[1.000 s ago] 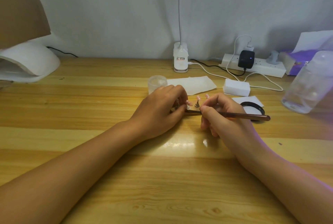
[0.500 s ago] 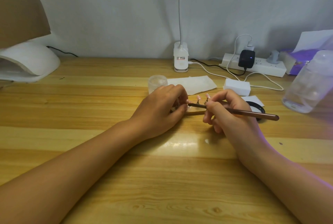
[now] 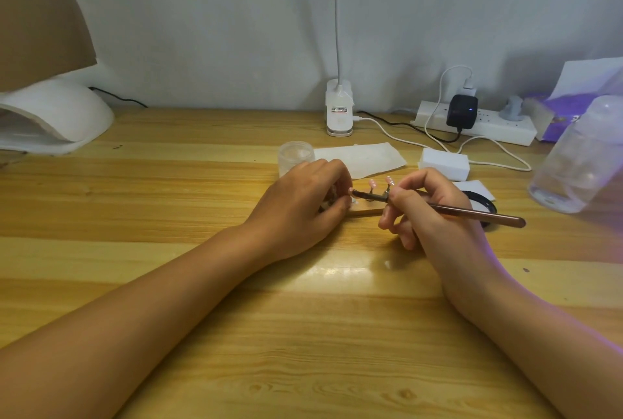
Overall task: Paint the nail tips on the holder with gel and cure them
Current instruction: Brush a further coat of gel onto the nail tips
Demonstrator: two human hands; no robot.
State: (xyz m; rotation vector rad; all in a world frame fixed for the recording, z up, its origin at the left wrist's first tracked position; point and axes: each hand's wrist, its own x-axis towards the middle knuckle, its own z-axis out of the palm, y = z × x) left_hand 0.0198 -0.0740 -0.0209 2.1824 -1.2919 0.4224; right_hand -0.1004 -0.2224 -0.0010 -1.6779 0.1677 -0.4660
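A small wooden holder [image 3: 365, 210] lies mid-table with pink nail tips [image 3: 373, 183] standing up on short stems. My left hand [image 3: 303, 209] curls over the holder's left end and grips it, hiding that part. My right hand [image 3: 424, 209] pinches a brown gel brush [image 3: 472, 213] like a pen. The brush's tip reaches left to a nail tip right beside my left fingertips. The white curing lamp [image 3: 50, 118] stands at the far left edge of the table.
A small clear jar [image 3: 295, 157] and a white paper sheet [image 3: 364, 159] lie behind my hands. A white block [image 3: 445, 162], a black ring [image 3: 485, 206], a clear bottle [image 3: 580, 162], a power strip [image 3: 488, 122] with cables and a lamp base [image 3: 339, 112] stand to the right and rear.
My right hand has shifted right and lifted slightly, so the brush tip now lies against the nail tip beside my left fingers. My left hand has kept its grip on the holder.
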